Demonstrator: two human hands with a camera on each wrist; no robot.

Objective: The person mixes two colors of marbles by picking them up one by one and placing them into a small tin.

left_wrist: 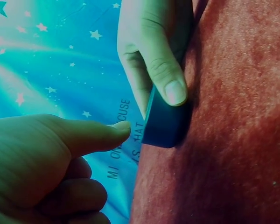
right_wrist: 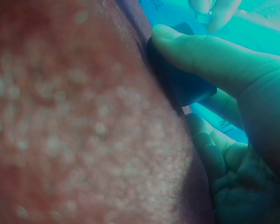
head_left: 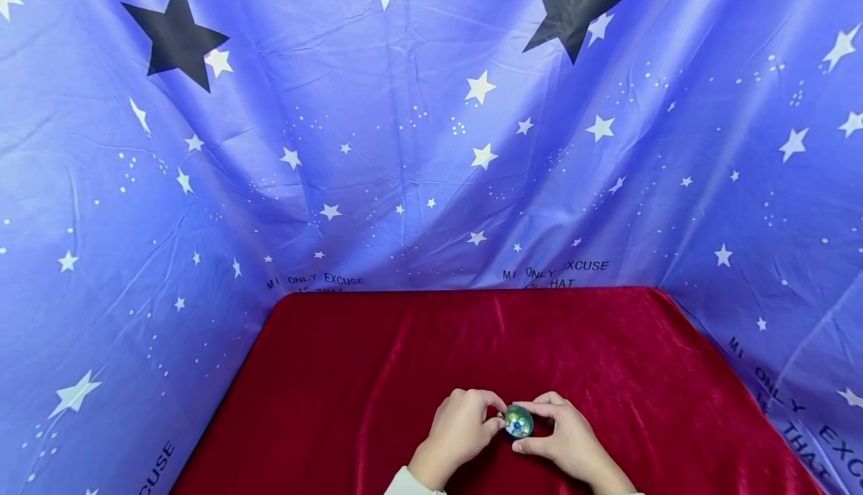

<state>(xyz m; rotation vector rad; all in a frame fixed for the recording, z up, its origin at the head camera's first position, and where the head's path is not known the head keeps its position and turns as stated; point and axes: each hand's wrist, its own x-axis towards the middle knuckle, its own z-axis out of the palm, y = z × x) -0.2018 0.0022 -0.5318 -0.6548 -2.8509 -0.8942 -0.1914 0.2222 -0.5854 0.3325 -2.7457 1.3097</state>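
Round jar [head_left: 518,421], both hands gripping

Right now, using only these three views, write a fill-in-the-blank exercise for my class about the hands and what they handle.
1. The small round object rests on a cloth coloured ____.
2. The right hand grips the object with fingers and ____.
3. The backdrop is printed with ____.
4. The left hand meets the object from the person's ____ side.

Missing words: red; thumb; stars; left
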